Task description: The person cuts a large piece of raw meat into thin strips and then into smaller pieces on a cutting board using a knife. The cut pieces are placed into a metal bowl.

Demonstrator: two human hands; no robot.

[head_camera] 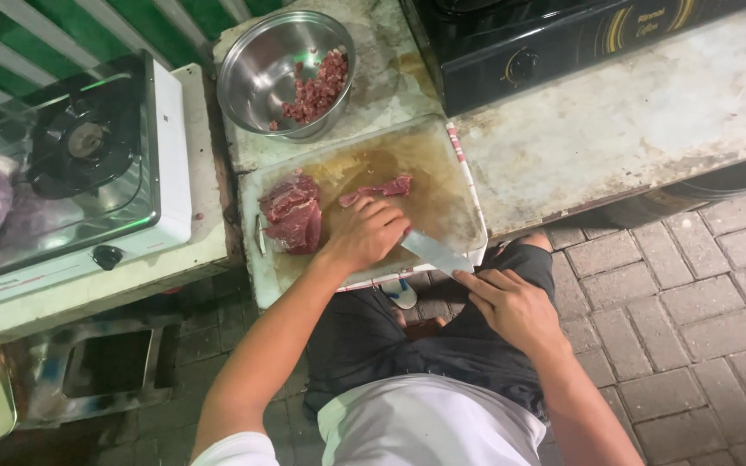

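The left hand (364, 233) lies fingers curled on a strip of raw meat (379, 188) atop the cutting board (442, 216); the right hand (515, 306) closes round the knife (433, 252), handle apparently hidden. Good practice keeps fingertips tucked behind the blade. A larger slab (293, 212) lies left; a steel bowl (256, 73) holds diced pieces.

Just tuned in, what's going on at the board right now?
A person is cutting raw meat on a stained cutting board. The left hand presses down on a thin strip of meat, while the right hand holds a knife with its blade reaching under the left hand. A larger slab of red meat lies at the board's left. Behind the board, a steel bowl holds small diced meat pieces. A gas stove sits to the left.
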